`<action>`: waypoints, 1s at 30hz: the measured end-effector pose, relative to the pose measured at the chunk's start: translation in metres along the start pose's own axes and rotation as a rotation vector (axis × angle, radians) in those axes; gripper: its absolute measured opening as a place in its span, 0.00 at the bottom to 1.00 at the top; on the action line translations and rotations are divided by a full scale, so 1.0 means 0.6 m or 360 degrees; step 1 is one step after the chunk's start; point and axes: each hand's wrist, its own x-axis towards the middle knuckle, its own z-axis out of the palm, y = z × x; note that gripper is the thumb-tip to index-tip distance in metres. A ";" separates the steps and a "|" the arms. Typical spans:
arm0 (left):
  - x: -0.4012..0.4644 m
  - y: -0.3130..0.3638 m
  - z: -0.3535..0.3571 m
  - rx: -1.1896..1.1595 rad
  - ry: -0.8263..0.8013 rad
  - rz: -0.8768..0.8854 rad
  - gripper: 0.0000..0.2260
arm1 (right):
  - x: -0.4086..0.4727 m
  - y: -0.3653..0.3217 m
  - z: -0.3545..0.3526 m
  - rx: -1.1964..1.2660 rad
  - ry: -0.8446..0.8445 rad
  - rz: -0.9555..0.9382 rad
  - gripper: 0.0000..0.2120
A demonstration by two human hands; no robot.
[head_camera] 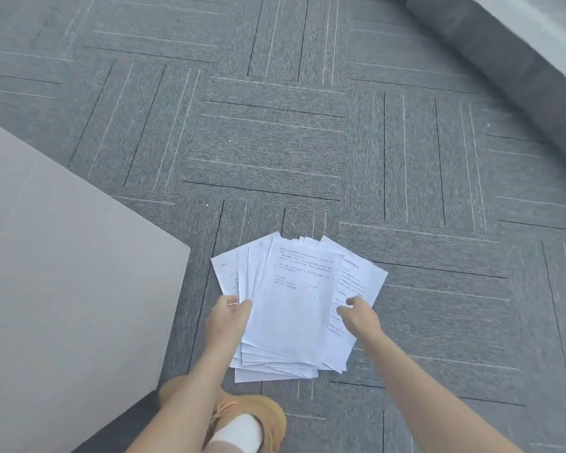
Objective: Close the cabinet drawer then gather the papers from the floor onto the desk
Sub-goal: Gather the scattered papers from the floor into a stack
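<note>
A fanned stack of white printed papers (291, 302) lies on the grey carpet floor in front of me. My left hand (226, 322) grips the stack's left edge, thumb on top of the sheets. At the stack's right side, my right hand (360, 317) rests on a sheet with its fingers curled; a firm grip there is not clear. The cabinet drawer is not in view.
A large beige flat surface (62, 273) fills the left side, its corner close to the papers. A grey curved ledge or wall base (520, 60) runs across the top right. My tan shoe with a white sock (249, 423) is just below the papers.
</note>
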 end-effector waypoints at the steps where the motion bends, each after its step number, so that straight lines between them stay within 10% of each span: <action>1: 0.014 -0.007 0.008 -0.0007 -0.0027 -0.0032 0.18 | 0.015 0.006 0.009 0.0041 0.0003 0.0035 0.25; 24: 0.194 -0.133 0.088 -0.0043 -0.0155 -0.0194 0.37 | 0.183 0.082 0.147 0.0393 0.0600 0.0364 0.48; 30: 0.220 -0.137 0.083 -0.0015 -0.0149 -0.0187 0.33 | 0.207 0.078 0.116 0.0298 0.0801 0.0500 0.18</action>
